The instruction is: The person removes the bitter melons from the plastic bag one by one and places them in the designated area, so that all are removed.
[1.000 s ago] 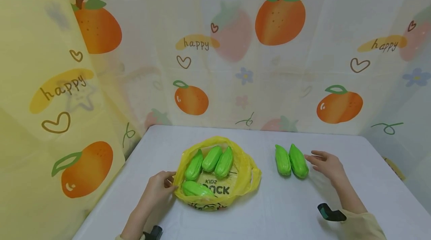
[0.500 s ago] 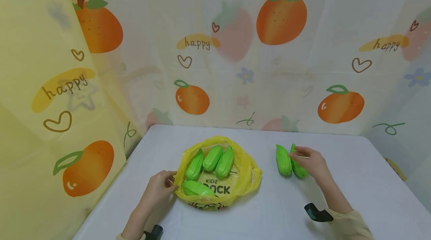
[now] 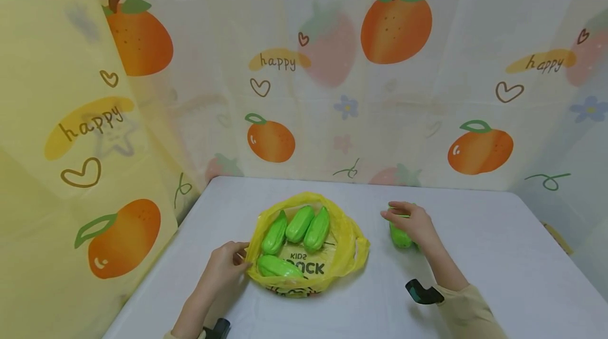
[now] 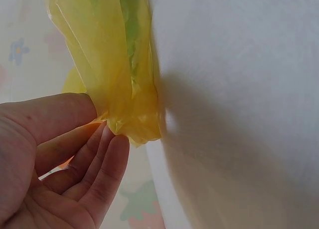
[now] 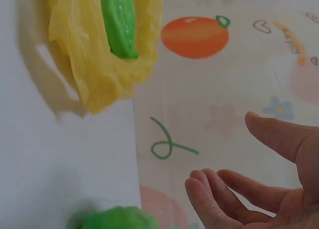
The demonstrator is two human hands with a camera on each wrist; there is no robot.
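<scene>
A yellow plastic bag point(image 3: 350, 249) lies spread with its mouth up on the table, several glossy green gourd-shaped vegetables point(image 3: 317, 231) inside it. My left hand point(image 3: 222, 266) pinches the bag's left rim between thumb and fingers, as the left wrist view shows up close on the bag point(image 4: 102, 54). To the right, my right hand point(image 3: 413, 223) hovers over two more of the green vegetables, fingers relaxed and apart. It largely covers them; the lower end of the left one point(image 3: 400, 237) shows beneath. In the right wrist view nothing is between thumb and fingers, and a green vegetable point(image 5: 119, 219) sits below.
A white-covered table point(image 3: 351, 307) bears everything. Behind it hangs a fruit-printed curtain point(image 3: 323, 117), and a yellowish one point(image 3: 38, 223) closes off the left side. Black straps with small devices point(image 3: 423, 293) sit at both wrists.
My right hand has moved left from beside the two loose vegetables to over them, hiding most of both. The left hand and the bag stay where they were.
</scene>
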